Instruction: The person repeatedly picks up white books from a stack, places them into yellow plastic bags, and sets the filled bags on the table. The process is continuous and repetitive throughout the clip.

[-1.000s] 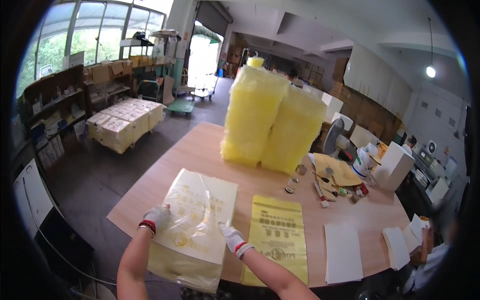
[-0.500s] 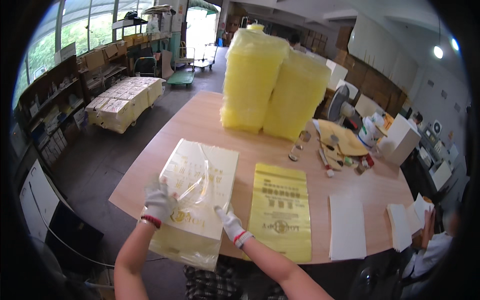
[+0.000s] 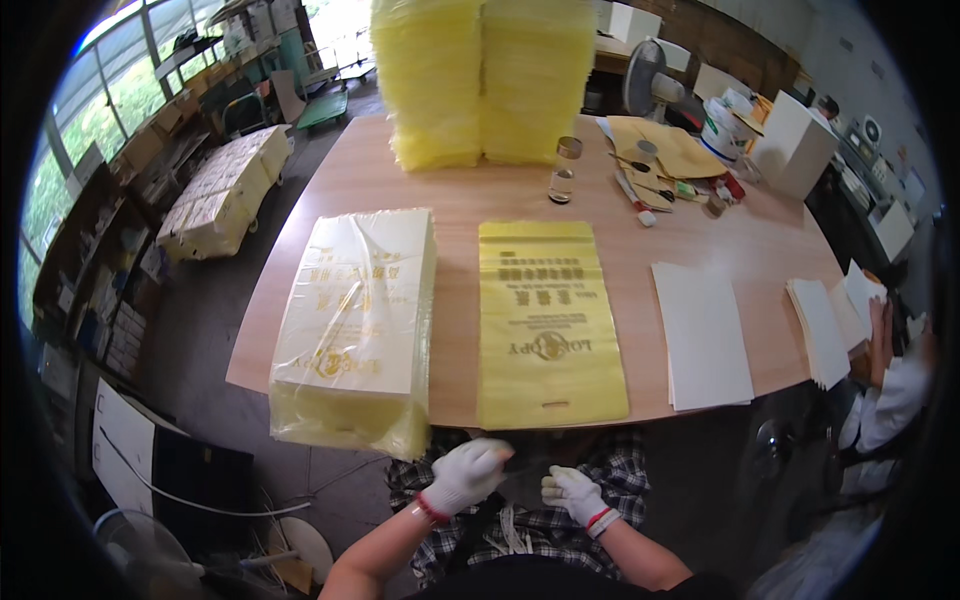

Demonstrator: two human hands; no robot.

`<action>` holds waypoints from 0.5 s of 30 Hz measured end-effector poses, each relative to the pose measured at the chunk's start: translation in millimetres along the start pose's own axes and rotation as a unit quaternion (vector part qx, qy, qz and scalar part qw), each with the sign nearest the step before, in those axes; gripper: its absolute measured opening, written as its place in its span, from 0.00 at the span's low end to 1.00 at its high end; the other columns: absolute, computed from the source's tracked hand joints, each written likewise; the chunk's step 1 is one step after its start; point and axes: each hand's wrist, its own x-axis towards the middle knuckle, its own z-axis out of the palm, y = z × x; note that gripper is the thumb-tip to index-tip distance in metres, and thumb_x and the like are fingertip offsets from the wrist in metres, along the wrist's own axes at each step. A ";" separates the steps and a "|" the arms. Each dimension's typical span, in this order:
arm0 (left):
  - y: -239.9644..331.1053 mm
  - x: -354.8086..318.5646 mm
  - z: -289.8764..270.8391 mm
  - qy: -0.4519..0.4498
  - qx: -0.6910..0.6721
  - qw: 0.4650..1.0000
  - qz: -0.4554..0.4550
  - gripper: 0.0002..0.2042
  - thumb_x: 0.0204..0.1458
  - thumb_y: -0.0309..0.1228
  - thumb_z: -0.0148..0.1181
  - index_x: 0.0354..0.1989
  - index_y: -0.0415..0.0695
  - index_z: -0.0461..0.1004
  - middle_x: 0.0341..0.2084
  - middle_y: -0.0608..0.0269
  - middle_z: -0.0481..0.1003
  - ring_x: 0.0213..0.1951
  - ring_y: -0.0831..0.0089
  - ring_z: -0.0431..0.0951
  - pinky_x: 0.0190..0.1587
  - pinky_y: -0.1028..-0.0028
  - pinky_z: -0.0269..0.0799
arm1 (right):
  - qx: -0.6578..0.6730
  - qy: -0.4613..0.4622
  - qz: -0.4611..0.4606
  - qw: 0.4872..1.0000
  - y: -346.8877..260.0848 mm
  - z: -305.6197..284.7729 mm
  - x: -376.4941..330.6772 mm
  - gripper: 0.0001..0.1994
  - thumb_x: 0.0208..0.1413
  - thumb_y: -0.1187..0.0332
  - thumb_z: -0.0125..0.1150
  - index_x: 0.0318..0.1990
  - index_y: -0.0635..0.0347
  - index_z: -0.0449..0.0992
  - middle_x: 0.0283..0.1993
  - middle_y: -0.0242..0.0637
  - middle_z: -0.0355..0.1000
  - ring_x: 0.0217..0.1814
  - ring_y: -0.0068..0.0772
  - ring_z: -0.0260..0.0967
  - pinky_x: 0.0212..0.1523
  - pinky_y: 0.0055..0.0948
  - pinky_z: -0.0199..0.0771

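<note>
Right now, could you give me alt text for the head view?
Two white-gloved hands, left hand and right hand, are held close together below the near edge of a wooden table, holding nothing visible. On the table lie a wrapped bundle of yellow bags, a single yellow bag and white sheets.

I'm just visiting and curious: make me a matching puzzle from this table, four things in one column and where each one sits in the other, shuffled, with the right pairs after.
Things:
1. wrapped bundle of yellow bags
2. single yellow bag
3. tall yellow stacks
4. white sheets

Places:
A. far side of the table
B. flat in the middle, at the near edge
C. right of the single yellow bag
D. near left, overhanging the table edge

Pairs: 1-D, 2-B, 3-A, 4-C
</note>
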 end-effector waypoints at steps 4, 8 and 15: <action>-8.3 80.3 86.7 0.011 0.086 0.994 -0.074 0.09 0.40 0.32 0.61 0.31 0.49 0.72 0.33 0.62 0.72 0.44 0.58 0.68 0.46 0.63 0.65 | -0.026 0.026 -0.030 0.999 -11.5 5.9 -17.3 0.18 0.58 0.63 0.50 0.53 0.62 0.63 0.42 0.38 0.69 0.38 0.27 0.69 0.43 0.30 0.72; -51.1 94.3 126.5 -0.096 0.142 0.982 -0.080 0.07 0.42 0.36 0.59 0.28 0.49 0.74 0.33 0.65 0.72 0.43 0.59 0.66 0.49 0.64 0.61 | -0.020 -0.004 -0.065 0.998 -0.8 -1.1 -20.2 0.21 0.58 0.64 0.50 0.55 0.65 0.61 0.44 0.40 0.69 0.39 0.28 0.71 0.43 0.30 0.73; -35.2 125.8 94.3 -0.212 0.027 0.956 -0.200 0.09 0.49 0.37 0.51 0.35 0.48 0.72 0.32 0.59 0.73 0.42 0.57 0.70 0.43 0.60 0.65 | 0.018 -0.046 -0.071 0.996 -36.0 -1.5 0.3 0.19 0.57 0.63 0.51 0.54 0.63 0.62 0.42 0.39 0.69 0.37 0.28 0.70 0.42 0.36 0.74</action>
